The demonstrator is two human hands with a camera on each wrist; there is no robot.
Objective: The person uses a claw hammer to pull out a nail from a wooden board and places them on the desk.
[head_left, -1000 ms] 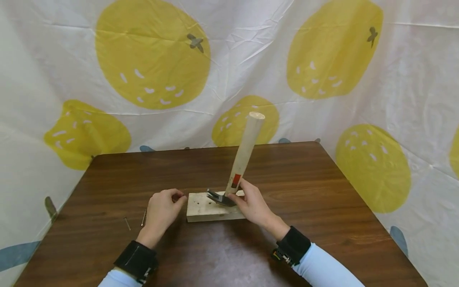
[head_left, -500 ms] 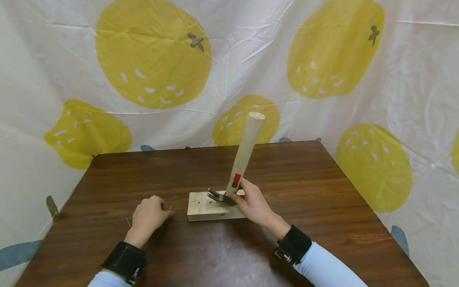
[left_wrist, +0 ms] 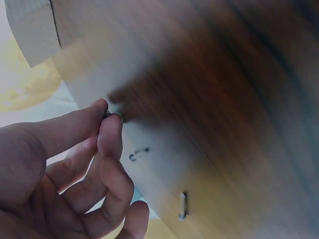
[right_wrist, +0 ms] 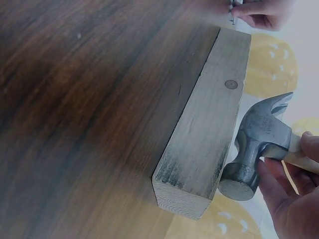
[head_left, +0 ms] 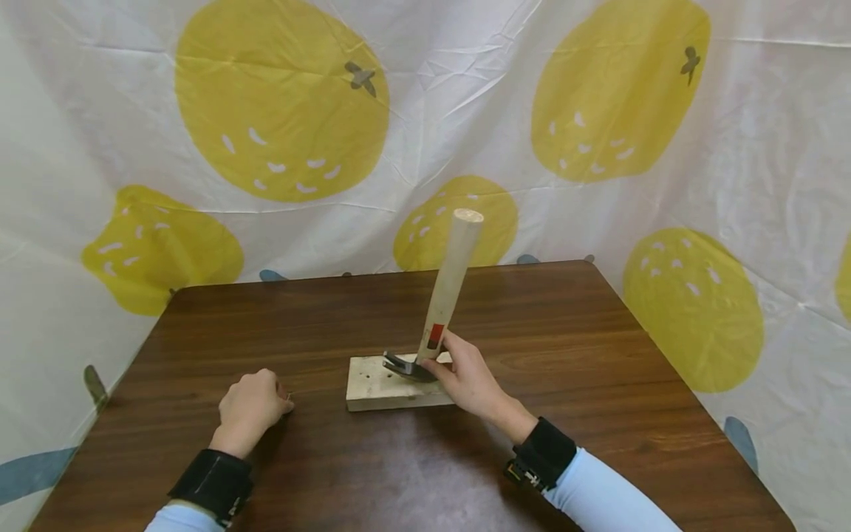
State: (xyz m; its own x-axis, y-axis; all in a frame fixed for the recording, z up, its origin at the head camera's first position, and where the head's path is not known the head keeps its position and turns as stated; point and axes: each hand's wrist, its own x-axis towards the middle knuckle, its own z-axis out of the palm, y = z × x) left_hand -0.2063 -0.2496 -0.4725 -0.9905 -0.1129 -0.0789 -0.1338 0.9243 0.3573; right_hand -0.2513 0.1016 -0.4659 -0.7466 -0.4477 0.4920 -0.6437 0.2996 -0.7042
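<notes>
My right hand [head_left: 468, 377] grips a claw hammer [head_left: 452, 273] low on its pale wooden handle, close to the steel head. The hammer's handle points up, and its head rests on the wood block [head_left: 372, 403], claw to the left. Several small dark holes show in the block's top. Left of the block, my left hand [head_left: 249, 410] is just above the table. Between its thumb and forefinger it pinches a nail [right_wrist: 233, 12], mostly hidden by the fingertips in the left wrist view. Two more nails, one [left_wrist: 138, 153] and another [left_wrist: 183, 205], lie on the table near that hand.
The brown wooden table [head_left: 565, 332] extends around the block on all sides. Behind it hangs a white curtain [head_left: 459, 89] with yellow fruit prints. Both wrists wear black bands, the right band [head_left: 545, 452] below the block's right end.
My left hand has drawn away from the block, leftward and toward me, with the nail. The hammer's handle leans very slightly farther left; my right hand stays put.
</notes>
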